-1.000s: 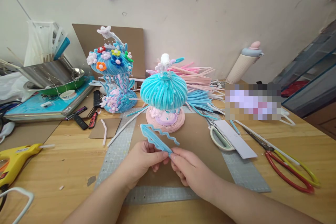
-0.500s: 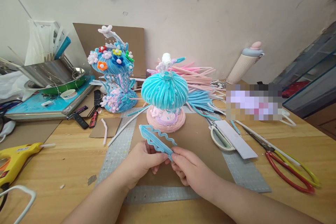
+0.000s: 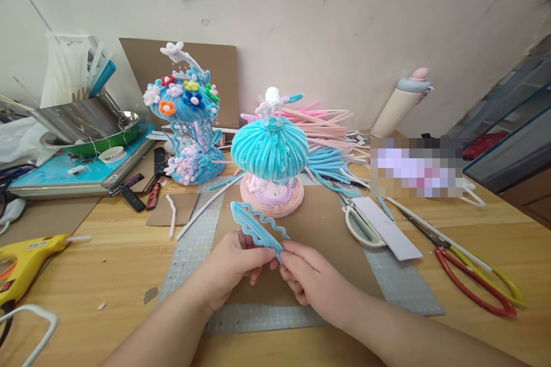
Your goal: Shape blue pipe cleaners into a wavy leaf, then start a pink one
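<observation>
Both my hands pinch a bent light-blue pipe cleaner (image 3: 259, 231) with wavy and straight strands, held over the brown cardboard (image 3: 344, 252). My left hand (image 3: 235, 258) grips it along its lower middle, thumb on top. At its near end, my right hand (image 3: 312, 272) closes thumb and fingers on it; the fingertips of both hands almost meet. Just beyond stands a turquoise pipe-cleaner mushroom-shaped lamp (image 3: 270, 149) on a round pink base (image 3: 247, 195). Farther left is a similar blue piece (image 3: 183, 106) covered in colourful flowers.
A yellow hot glue gun (image 3: 32, 252) lies at left. Red-and-yellow-handled scissors (image 3: 469, 275), white-handled scissors (image 3: 364, 229) and a white card (image 3: 387, 229) lie at right. Pink pipe cleaners (image 3: 322, 126) and blue pipe cleaners (image 3: 329, 163) are piled behind. A grey cutting mat (image 3: 262, 320) lies underneath.
The far tip of the light-blue pipe cleaner has shifted slightly right and up. Both hands keep their hold in nearly the same place.
</observation>
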A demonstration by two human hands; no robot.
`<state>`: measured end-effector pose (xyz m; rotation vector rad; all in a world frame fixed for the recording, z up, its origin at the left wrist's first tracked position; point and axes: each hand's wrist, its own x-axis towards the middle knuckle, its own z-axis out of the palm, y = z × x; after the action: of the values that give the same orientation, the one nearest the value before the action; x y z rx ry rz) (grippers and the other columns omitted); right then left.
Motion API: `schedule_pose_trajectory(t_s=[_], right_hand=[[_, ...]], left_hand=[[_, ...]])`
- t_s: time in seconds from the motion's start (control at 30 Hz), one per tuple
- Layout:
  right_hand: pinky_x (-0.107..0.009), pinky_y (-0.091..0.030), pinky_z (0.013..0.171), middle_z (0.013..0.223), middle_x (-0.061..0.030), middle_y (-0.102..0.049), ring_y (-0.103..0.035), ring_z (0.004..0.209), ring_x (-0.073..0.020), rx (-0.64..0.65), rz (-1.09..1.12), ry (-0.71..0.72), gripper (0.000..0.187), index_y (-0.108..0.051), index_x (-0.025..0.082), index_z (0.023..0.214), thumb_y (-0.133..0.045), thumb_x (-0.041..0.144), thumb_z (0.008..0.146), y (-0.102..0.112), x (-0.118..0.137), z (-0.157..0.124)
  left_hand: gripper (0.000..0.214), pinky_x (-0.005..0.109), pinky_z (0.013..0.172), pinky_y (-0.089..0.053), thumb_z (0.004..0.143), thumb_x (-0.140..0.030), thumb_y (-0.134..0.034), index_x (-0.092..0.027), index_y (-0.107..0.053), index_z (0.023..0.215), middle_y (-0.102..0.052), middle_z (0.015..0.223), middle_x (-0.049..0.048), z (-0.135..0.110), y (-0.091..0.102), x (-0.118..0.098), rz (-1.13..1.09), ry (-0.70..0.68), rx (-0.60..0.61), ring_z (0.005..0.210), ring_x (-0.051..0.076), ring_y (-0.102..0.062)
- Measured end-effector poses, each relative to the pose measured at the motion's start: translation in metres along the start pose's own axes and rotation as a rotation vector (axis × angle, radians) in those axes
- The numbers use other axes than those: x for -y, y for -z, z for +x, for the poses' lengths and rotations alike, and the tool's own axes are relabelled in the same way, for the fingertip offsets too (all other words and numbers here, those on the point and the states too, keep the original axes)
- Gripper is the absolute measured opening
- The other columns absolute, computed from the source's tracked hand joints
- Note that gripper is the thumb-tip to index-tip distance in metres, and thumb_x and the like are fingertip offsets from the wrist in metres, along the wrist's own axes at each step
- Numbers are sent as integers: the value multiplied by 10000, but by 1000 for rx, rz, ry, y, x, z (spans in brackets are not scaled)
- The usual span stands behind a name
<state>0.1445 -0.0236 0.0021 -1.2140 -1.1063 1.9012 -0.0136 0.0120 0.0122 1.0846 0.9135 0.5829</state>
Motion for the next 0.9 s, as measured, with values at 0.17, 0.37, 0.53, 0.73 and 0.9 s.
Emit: schedule_pose_trajectory(t_s=[0.17,0.37,0.53,0.73,0.9], right_hand=[[-184,-114,384,572,71,-289,-195,439,-49,18,56,-16,193,-466,177,750,-359,299,854,1,2,0],[-183,-118,377,567,71,-300,-207,429,-44,25,24,4,179,-465,178,752,-355,279,852,2,1,2],[-184,-98,371,550,80,-280,-182,417,-40,-8,78,-6,188,-443,182,733,-373,312,849,1,0,3],[-180,-92,380,560,87,-286,-181,421,-29,-1,164,30,211,-432,181,748,-468,378,813,3,-2,7],[-188,-82,388,523,94,-294,-167,414,-23,20,220,10,273,-447,169,722,-539,423,764,4,0,9]], left_hand=[[160,189,424,-302,726,-283,-608,-129,-611,684,-568,639,15,0,1,-1,-45,24,18,457,57,-385],[193,188,417,-297,726,-292,-613,-117,-613,643,-581,606,23,2,-1,0,-33,18,-7,436,53,-378],[188,184,427,-329,684,-313,-666,-140,-596,700,-581,610,6,3,-7,5,-70,22,-95,474,68,-418],[180,179,437,-317,660,-296,-700,-138,-633,715,-585,620,8,7,-11,15,-97,-64,-197,536,81,-458],[126,176,430,-310,670,-269,-693,-145,-676,687,-557,620,0,8,-10,16,-96,-93,-189,523,68,-427]])
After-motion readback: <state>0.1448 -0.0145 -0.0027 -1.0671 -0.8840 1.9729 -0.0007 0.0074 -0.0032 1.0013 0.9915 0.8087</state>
